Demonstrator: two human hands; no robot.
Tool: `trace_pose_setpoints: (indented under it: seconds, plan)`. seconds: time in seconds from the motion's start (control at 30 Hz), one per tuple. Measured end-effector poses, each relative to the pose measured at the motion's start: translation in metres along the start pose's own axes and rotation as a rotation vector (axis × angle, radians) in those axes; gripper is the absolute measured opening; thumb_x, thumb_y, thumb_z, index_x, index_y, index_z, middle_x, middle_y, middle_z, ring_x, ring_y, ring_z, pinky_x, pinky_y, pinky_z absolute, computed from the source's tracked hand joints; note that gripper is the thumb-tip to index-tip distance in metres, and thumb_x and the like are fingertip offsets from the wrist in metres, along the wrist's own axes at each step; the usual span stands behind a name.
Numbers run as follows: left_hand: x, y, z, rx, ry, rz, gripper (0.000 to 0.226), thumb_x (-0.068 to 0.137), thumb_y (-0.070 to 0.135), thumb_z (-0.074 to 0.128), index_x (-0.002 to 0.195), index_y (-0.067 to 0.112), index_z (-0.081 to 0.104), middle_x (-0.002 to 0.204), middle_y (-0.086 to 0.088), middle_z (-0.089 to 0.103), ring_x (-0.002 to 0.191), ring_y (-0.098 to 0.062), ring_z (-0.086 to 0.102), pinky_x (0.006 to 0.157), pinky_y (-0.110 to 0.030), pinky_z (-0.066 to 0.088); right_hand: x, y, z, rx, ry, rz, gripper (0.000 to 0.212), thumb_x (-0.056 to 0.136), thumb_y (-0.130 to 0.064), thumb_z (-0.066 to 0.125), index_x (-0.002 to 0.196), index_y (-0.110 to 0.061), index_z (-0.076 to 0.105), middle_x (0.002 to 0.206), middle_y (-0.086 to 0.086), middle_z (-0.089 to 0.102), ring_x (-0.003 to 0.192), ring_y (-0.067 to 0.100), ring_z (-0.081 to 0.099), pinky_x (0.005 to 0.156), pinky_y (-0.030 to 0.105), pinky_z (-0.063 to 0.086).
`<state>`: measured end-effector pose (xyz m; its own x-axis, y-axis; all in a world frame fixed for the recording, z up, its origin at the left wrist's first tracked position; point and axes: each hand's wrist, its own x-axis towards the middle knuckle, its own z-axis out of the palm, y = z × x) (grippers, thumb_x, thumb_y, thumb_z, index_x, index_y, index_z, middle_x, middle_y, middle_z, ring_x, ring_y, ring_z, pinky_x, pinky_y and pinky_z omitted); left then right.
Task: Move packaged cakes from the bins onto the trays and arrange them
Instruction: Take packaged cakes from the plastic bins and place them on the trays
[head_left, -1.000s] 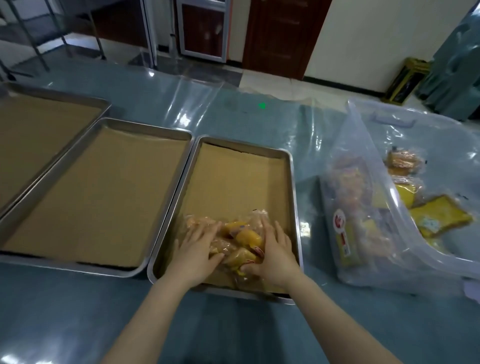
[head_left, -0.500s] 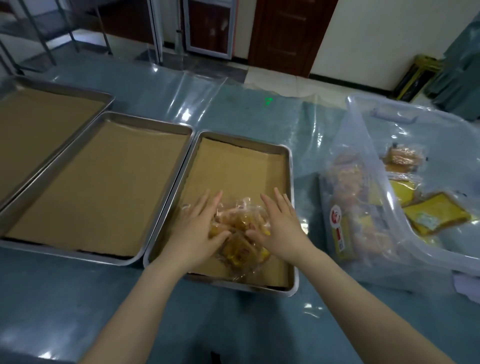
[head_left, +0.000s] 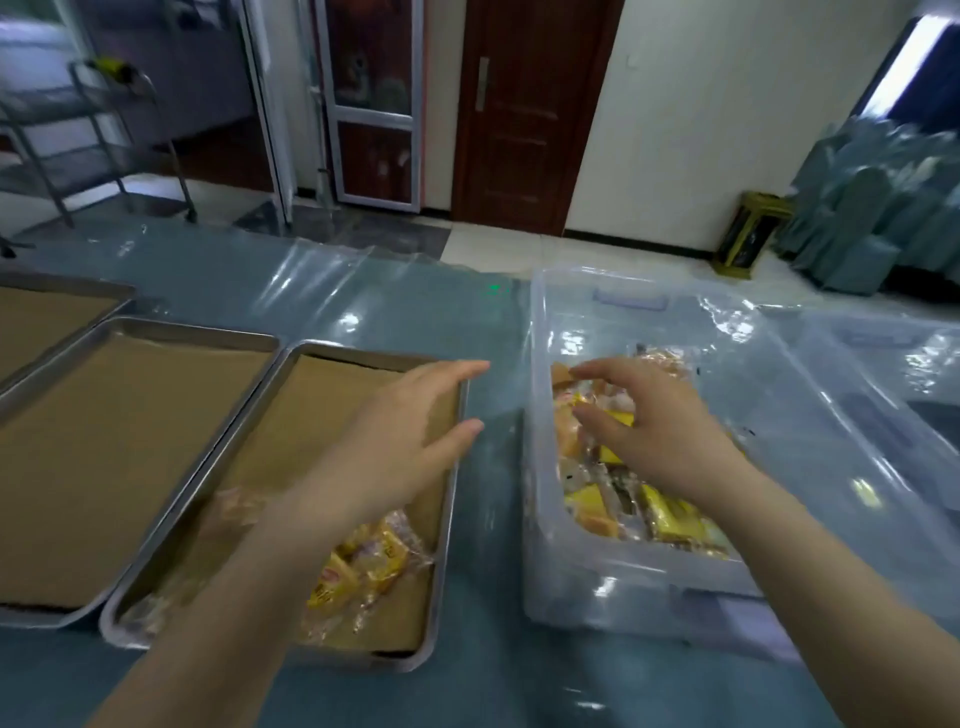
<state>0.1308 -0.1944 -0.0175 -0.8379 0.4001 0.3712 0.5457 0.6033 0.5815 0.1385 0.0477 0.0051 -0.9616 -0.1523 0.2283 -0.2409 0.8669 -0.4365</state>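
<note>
- packaged cakes (head_left: 660, 512) lie heaped in the bin (head_left: 597, 587), right under my right hand (head_left: 660, 431); its fingers are spread and half curled, pinching nothing i can see.
- a small pile (head_left: 374, 566) sits on the tray (head_left: 450, 519) beneath my left hand (head_left: 400, 441), which is spread and empty.
- risk: the slick wrappers overlap, so a loose grab could drop one onto the surface (head_left: 488, 467).

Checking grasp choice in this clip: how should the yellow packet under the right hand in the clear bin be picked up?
From above: the walls of the clear bin block the sides. The yellow packet lies roughly flat among other packets, so pinch across its width, thumb one side, fingers the other. The right hand hovers over it, fingers spread.
</note>
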Motion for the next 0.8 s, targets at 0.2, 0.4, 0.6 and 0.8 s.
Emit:
trace_pose_setpoints:
  seconds: [0.2,0.4,0.6,0.8]
  plan:
    - [0.029,0.043,0.065,-0.077,-0.134,-0.025,0.046,0.091,0.037,0.055,0.132,0.049,0.038,0.125,0.034,0.038,0.107,0.027,0.032,0.080,0.006,0.026,-0.024,0.108,-0.033,-0.169,-0.236,0.052,0.039,0.090,-0.037,0.062,0.128,-0.032,0.055,0.131,-0.012,0.056,0.114,0.011,0.056,0.087,0.020,0.039]
    - [0.065,0.057,0.113,0.239,-0.289,-0.028,0.067,0.089,0.052,0.050,0.147,0.039,0.019,0.155,0.015,0.018,0.141,-0.004,0.012,0.112,-0.025,-0.002,-0.003,0.172,-0.046,-0.310,-0.600,0.069,0.049,0.091,-0.043,0.059,0.137,-0.032,0.046,0.136,-0.012,0.052,0.120,0.010,0.050,0.091,0.021,0.037]
    - [0.065,0.048,0.126,0.482,-0.295,-0.029,0.076,0.086,0.066,0.036,0.148,0.037,0.004,0.158,0.010,0.002,0.143,-0.006,0.000,0.109,-0.027,-0.014,0.058,0.202,-0.022,-0.395,-0.647,0.012,0.054,0.092,-0.040,0.058,0.141,-0.024,0.042,0.142,0.000,0.048,0.125,0.021,0.048,0.093,0.029,0.037]
    - [0.065,0.050,0.126,0.575,-0.304,-0.032,0.076,0.086,0.063,0.039,0.148,0.034,0.006,0.157,0.010,0.008,0.143,-0.007,0.005,0.109,-0.028,-0.013,0.151,0.249,0.007,-0.460,-0.389,0.163,0.051,0.094,-0.031,0.053,0.139,-0.012,0.037,0.135,0.018,0.050,0.118,0.037,0.050,0.092,0.040,0.044]
